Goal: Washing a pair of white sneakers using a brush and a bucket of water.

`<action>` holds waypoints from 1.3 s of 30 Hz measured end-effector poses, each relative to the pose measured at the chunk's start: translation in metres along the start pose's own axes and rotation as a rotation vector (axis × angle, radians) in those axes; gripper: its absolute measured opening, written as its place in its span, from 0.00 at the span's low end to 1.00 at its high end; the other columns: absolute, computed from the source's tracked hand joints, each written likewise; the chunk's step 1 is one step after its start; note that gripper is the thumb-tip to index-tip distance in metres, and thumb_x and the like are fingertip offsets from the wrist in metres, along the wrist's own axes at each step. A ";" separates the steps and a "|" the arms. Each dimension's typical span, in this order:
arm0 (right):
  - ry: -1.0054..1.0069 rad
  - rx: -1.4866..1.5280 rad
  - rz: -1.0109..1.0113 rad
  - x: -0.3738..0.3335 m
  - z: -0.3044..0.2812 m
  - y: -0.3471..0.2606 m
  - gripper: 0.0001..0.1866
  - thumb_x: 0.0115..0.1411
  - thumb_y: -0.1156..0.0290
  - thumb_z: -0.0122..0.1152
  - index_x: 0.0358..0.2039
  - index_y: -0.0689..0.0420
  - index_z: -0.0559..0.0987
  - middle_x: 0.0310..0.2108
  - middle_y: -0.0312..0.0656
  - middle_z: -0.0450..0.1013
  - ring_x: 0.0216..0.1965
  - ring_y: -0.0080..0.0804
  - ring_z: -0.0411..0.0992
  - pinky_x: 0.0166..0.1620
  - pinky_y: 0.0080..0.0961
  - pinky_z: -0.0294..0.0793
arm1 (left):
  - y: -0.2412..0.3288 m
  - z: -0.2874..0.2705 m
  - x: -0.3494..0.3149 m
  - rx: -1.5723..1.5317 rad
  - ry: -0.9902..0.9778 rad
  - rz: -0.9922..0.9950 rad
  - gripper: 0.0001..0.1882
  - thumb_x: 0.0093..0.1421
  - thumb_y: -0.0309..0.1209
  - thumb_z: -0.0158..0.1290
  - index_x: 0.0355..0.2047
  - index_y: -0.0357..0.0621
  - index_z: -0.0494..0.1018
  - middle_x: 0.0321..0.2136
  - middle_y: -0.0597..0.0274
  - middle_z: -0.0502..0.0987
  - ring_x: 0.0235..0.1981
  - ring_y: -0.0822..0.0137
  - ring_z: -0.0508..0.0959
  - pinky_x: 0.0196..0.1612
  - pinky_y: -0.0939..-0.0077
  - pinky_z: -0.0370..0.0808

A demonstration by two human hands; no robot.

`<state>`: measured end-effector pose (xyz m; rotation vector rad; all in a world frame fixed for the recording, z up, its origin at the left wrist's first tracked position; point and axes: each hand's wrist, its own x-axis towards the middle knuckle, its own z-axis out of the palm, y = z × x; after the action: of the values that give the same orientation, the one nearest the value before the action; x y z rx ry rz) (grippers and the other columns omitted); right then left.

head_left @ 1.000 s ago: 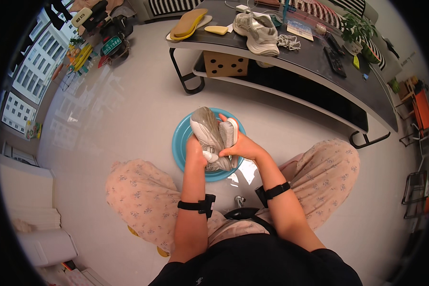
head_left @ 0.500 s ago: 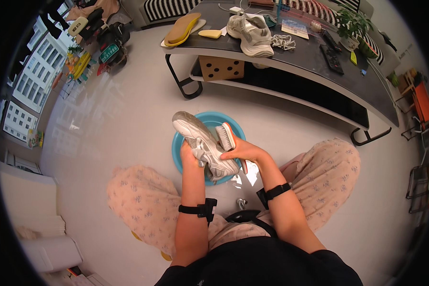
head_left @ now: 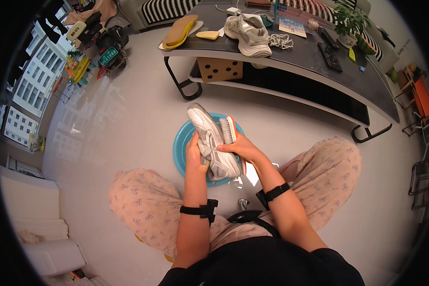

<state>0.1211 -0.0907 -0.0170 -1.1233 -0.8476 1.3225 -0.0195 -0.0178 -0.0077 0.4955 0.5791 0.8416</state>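
Observation:
A white and grey sneaker (head_left: 209,138) is held over a round blue basin (head_left: 178,157) on the floor between my knees. My left hand (head_left: 194,151) is closed around the shoe's left side, some fingers hidden behind it. A scrubbing brush (head_left: 229,130) with pale bristles and an orange-edged back is in my right hand (head_left: 243,147), whose thumb also rests against the sneaker. The bristles face the shoe's side, close to it; whether they touch I cannot tell. Inside the basin little shows behind the shoe.
Ahead stands a low dark table (head_left: 300,62) with a second sneaker (head_left: 249,35), insoles (head_left: 181,32), a yellow bar of soap (head_left: 208,35), white shoelaces (head_left: 281,41) and a remote control (head_left: 330,57) on it. A scooter (head_left: 110,47) is parked at the far left.
The sneaker has turned more upright, its raised end shifting right. My left hand has moved up and right along it, and the brush has tilted more upright in my right hand.

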 end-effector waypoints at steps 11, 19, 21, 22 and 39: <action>0.208 0.090 0.002 0.001 0.012 0.004 0.32 0.45 0.71 0.67 0.49 0.64 0.64 0.42 0.43 0.69 0.43 0.28 0.68 0.47 0.24 0.67 | -0.020 0.015 -0.004 1.046 0.256 0.424 0.20 0.61 0.37 0.44 0.46 0.33 0.65 0.36 0.46 0.73 0.38 0.54 0.74 0.41 0.68 0.68; 0.140 0.038 -0.042 0.002 0.025 0.004 0.34 0.44 0.70 0.68 0.51 0.63 0.62 0.44 0.42 0.68 0.44 0.28 0.67 0.48 0.25 0.66 | -0.013 0.005 0.000 1.124 0.432 0.477 0.23 0.61 0.42 0.43 0.43 0.31 0.67 0.26 0.43 0.75 0.30 0.51 0.76 0.35 0.64 0.69; 0.139 0.033 -0.041 0.001 0.026 0.001 0.34 0.45 0.70 0.68 0.51 0.64 0.63 0.44 0.42 0.68 0.44 0.29 0.67 0.48 0.25 0.66 | -0.012 0.001 0.002 0.906 0.386 0.369 0.24 0.61 0.44 0.42 0.43 0.31 0.68 0.30 0.47 0.76 0.32 0.58 0.76 0.36 0.67 0.69; 0.139 0.027 -0.038 0.001 0.027 -0.001 0.34 0.45 0.70 0.68 0.50 0.64 0.63 0.44 0.43 0.68 0.45 0.29 0.67 0.48 0.26 0.66 | -0.014 0.001 0.003 0.907 0.385 0.371 0.24 0.61 0.44 0.42 0.43 0.31 0.68 0.30 0.47 0.76 0.32 0.58 0.76 0.36 0.67 0.69; 0.206 0.099 0.050 0.006 0.000 0.005 0.33 0.46 0.68 0.66 0.50 0.65 0.62 0.42 0.45 0.69 0.42 0.30 0.69 0.45 0.24 0.69 | -0.014 0.000 -0.001 0.536 -0.010 0.180 0.19 0.53 0.22 0.50 0.46 0.32 0.65 0.39 0.56 0.72 0.39 0.68 0.73 0.42 0.77 0.70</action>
<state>0.1204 -0.0853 -0.0226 -1.1858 -0.6003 1.2511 -0.0124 -0.0265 -0.0167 1.0518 0.7613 0.8508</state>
